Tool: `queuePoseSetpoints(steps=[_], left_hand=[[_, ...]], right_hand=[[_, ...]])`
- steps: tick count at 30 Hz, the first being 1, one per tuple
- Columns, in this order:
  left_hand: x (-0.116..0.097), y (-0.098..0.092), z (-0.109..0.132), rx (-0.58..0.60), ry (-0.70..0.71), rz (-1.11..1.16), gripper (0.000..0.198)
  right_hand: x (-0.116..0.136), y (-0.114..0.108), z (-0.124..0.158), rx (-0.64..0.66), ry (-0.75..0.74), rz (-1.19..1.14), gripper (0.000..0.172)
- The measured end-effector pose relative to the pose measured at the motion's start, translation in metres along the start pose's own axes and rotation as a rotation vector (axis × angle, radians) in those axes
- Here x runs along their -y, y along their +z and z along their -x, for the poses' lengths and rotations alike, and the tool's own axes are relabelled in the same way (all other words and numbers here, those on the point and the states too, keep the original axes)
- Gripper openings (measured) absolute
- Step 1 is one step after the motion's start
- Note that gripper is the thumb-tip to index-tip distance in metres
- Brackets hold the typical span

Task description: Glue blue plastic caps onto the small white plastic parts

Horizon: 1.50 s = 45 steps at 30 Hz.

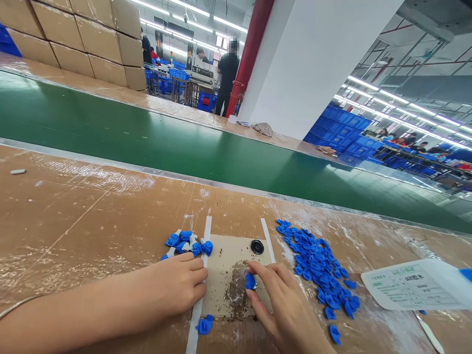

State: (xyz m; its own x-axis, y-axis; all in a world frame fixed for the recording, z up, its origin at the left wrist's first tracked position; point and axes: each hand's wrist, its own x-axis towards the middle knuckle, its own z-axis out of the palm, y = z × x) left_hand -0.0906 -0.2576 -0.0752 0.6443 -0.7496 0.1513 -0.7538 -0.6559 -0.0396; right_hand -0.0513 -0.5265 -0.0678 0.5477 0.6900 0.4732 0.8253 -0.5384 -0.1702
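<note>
My right hand (278, 300) pinches a small blue rose-shaped piece (250, 281) between thumb and fingertips, over a wet, dark-specked patch on a beige board (217, 295). My left hand (184, 282) rests at the board's left edge with its fingers curled; whatever they may hold is hidden. Just beyond it sits a cluster of blue pieces with white stems (186, 241). One blue piece (205, 324) lies alone on the near left tape strip. To the right of my right hand spreads a heap of loose blue petal-like pieces (317, 263). A black round cap (257, 247) lies on the board.
A white labelled glue bottle (416, 285) lies at the right, near a thin white stick (429, 333). Beyond the brown worktop runs a green conveyor belt (165, 140). Cardboard boxes (84, 39), a white pillar (295, 59) and blue crates (339, 128) stand behind; people work farther off.
</note>
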Motion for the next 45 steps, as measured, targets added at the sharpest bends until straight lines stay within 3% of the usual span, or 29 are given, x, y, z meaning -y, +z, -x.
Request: queuePoseSetpoints(steps=[3,5,7,11,13,15,22,30,35,41,45], left_hand=[[0.004,-0.01,-0.007,0.028,0.041,0.009,0.007],[0.005,-0.019,-0.012,0.04,-0.053,0.154,0.002],[0.004,-0.028,-0.016,0.061,-0.222,0.492,0.01],[-0.009,-0.037,-0.022,0.104,-0.537,1.543,0.034],[-0.018,-0.036,-0.023,0.074,-0.611,1.922,0.045],[-0.026,-0.033,-0.024,0.021,-0.681,2.091,0.049],[-0.033,-0.033,-0.023,-0.016,-0.67,2.2,0.044],[-0.034,-0.03,-0.025,-0.003,-0.73,2.174,0.047],[-0.037,-0.027,-0.025,-0.007,-0.768,2.177,0.05],[-0.038,-0.024,-0.025,0.02,-0.753,1.98,0.064],[-0.033,-0.029,-0.024,0.09,-0.688,1.8,0.042]], right_hand=[[-0.001,0.003,0.006,-0.038,0.086,-0.174,0.034],[0.002,0.005,0.011,-0.097,0.206,-0.381,0.04],[0.009,0.006,0.015,-0.195,0.369,-0.656,0.04],[0.032,0.006,0.013,-0.365,0.645,-1.224,0.033],[0.044,0.006,0.008,-0.384,0.68,-1.39,0.034],[0.053,0.006,0.004,-0.4,0.654,-1.457,0.034],[0.07,0.017,0.002,-0.479,0.506,-1.269,0.035],[0.068,0.023,0.006,-0.433,0.425,-0.918,0.049],[0.068,0.025,0.007,-0.436,0.358,-0.74,0.049],[0.07,0.031,0.007,-0.465,0.341,-0.58,0.042],[0.073,0.034,0.002,-0.427,0.314,-0.473,0.034]])
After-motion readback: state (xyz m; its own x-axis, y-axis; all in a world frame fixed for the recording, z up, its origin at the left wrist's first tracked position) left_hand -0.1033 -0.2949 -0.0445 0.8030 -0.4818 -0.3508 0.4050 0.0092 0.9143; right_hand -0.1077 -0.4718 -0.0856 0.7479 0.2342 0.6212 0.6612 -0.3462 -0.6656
